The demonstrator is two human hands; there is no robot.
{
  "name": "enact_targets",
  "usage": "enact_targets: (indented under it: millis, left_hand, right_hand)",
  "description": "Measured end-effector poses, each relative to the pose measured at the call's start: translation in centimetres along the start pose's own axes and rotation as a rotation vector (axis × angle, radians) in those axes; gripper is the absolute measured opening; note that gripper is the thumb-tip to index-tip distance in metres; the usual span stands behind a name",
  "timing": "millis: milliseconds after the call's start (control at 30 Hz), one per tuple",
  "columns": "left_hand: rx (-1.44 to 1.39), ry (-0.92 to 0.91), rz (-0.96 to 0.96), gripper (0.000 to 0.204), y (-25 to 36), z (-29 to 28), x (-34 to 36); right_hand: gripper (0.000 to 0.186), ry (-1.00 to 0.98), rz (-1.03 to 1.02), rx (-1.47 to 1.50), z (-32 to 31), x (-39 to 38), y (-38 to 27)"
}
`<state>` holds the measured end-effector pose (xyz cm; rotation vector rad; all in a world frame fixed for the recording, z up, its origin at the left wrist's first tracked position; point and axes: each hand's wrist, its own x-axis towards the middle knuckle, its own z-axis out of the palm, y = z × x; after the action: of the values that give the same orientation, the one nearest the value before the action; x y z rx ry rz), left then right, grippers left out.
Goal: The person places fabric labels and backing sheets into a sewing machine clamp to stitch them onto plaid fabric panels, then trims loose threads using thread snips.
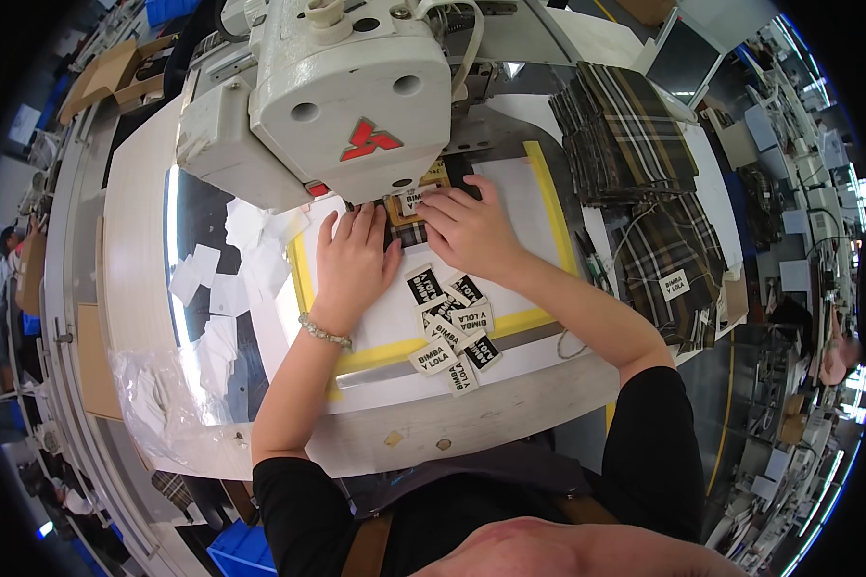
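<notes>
A cream label (pixel 411 200) with dark print lies in a yellowish frame on a dark plaid fabric piece (pixel 409 233), under the head of a white sewing machine (pixel 351 106). My right hand (pixel 471 229) has bent fingers at the label's right edge, seemingly pinching it; one finger stretches away over the dark frame piece. Flat on the fabric's left edge rests my left hand (pixel 354 258), fingers stretched and holding nothing. Nearer to me, several loose black and cream labels (pixel 449 332) overlap in a heap. The machine head hides the fabric's far part.
Yellow tape (pixel 556 226) borders the white work sheet. White paper pieces (pixel 223 293) and clear plastic (pixel 149 399) lie left. At right stand stacked plaid pieces (pixel 625 135), more plaid fabric (pixel 669 255) with a label on it, and pen-like tools (pixel 592 260).
</notes>
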<state>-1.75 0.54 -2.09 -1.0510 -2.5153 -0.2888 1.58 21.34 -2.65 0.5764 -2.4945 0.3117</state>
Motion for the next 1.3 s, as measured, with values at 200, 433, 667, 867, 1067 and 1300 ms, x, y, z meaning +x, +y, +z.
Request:
enact_targets:
  millis: [200,433,667,867,1067,1300]
  left_hand:
    - [-0.111,-0.014,-0.038,0.043,-0.9,-0.2,0.4]
    - [-0.078,-0.004,-0.005,0.040,-2.1,-0.3,0.9]
    - [-0.006,-0.039,-0.003,0.036,-2.4,0.0,0.3]
    - [-0.067,-0.015,-0.021,0.036,-2.2,-0.4,-0.2]
    - [-0.115,-0.057,-0.056,0.041,-2.5,-0.4,-0.2]
    - [0.016,0.025,-0.197,0.048,-3.1,-0.9,-2.3]
  right_hand:
    - [0.017,0.030,0.001,-0.005,0.9,0.7,0.4]
    - [0.018,0.038,0.018,-0.061,0.8,1.3,1.9]
    - [0.024,0.024,-0.001,-0.036,0.5,0.3,2.0]
    - [0.027,0.009,0.019,-0.020,0.3,0.0,1.7]
    - [0.026,0.019,0.052,0.019,0.5,0.1,1.6]
    - [0.021,0.190,-0.112,0.063,-0.7,-0.5,-0.3]
